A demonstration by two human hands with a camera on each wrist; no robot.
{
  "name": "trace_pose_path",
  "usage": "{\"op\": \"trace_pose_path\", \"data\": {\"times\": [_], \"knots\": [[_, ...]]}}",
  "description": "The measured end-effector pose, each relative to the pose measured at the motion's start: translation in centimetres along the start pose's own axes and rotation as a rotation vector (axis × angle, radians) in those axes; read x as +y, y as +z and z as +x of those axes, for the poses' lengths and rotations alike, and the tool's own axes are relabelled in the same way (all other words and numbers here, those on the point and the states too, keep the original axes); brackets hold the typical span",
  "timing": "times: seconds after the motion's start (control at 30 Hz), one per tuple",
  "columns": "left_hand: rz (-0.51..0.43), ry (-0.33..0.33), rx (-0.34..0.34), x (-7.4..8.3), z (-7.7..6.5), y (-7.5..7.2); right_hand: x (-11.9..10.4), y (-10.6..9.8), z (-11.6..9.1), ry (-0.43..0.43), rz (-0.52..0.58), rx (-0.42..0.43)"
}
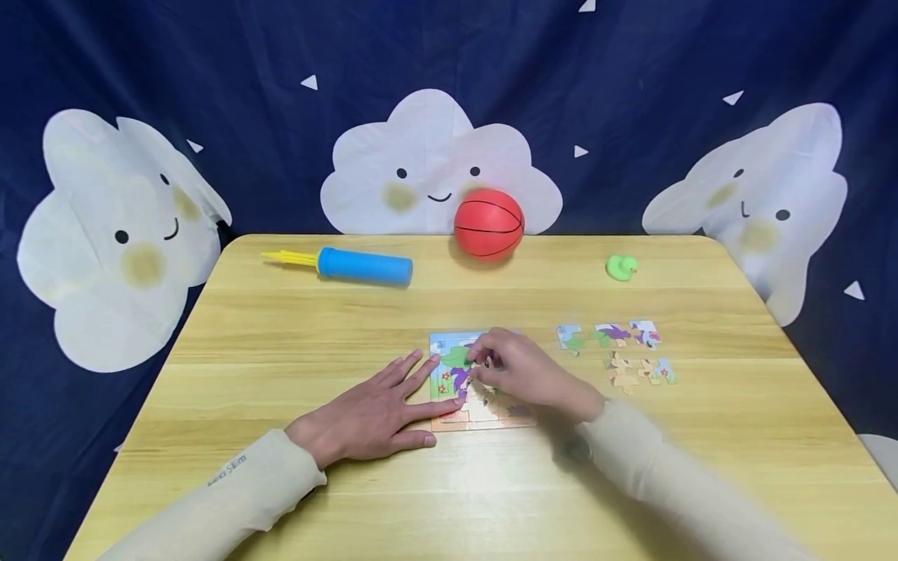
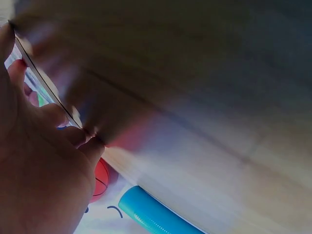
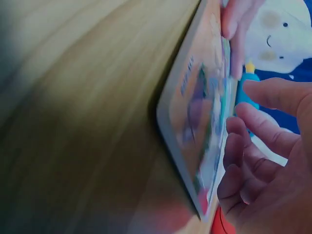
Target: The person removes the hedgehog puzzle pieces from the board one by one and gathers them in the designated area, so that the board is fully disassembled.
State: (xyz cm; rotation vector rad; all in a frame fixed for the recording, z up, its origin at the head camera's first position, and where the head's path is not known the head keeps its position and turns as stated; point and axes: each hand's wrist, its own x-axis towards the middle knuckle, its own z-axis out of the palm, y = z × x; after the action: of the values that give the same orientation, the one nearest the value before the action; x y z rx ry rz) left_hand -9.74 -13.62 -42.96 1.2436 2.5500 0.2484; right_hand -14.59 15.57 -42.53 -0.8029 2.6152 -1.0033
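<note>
A jigsaw puzzle board (image 1: 484,425) lies on the table, its picture partly filled with pieces. My left hand (image 1: 372,413) is spread out, palm down, with fingertips resting on the board's left side and the thumb on the table beside it. Over the upper middle of the board is my right hand (image 1: 522,370), its fingers loosely bent. In the right wrist view a gap shows between thumb and forefinger, and no piece is visible there. To the right of the board lie several loose puzzle pieces (image 1: 621,372) in two rows.
Along the back of the wooden table (image 1: 281,327) are a blue hand pump (image 1: 365,266) with a yellow nozzle, a red ball (image 1: 489,224) and a green toy duck (image 1: 620,267). A dark blue curtain (image 1: 259,47) with cloud faces hangs behind the table.
</note>
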Motion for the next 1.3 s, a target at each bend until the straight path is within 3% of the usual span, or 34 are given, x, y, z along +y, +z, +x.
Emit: {"op": "trace_pose_path", "data": {"times": [0.23, 0.47, 0.67, 0.87, 1.1, 1.3], "knots": [[0.024, 0.023, 0.023, -0.1, 0.0, 0.1, -0.4, 1.2, 0.9, -0.007, -0.073, -0.025], [0.03, 0.029, 0.028, -0.2, 0.0, 0.1, -1.0, 1.4, 1.2, 0.033, -0.074, -0.051], [0.01, 0.026, 0.017, -0.1, 0.1, 0.1, -1.0, 1.4, 1.4, 0.073, 0.025, -0.063], [-0.014, 0.009, -0.007, -0.2, 0.1, 0.0, -0.7, 1.3, 0.8, -0.012, 0.14, -0.028], [-0.022, 0.007, -0.005, 0.0, 0.2, 0.0, 0.2, -1.4, -1.1, 0.011, 0.244, 0.021], [-0.019, 0.003, 0.0, 0.1, 0.2, 0.0, 2.6, -4.7, -3.9, 0.094, 0.199, 0.036]]}}
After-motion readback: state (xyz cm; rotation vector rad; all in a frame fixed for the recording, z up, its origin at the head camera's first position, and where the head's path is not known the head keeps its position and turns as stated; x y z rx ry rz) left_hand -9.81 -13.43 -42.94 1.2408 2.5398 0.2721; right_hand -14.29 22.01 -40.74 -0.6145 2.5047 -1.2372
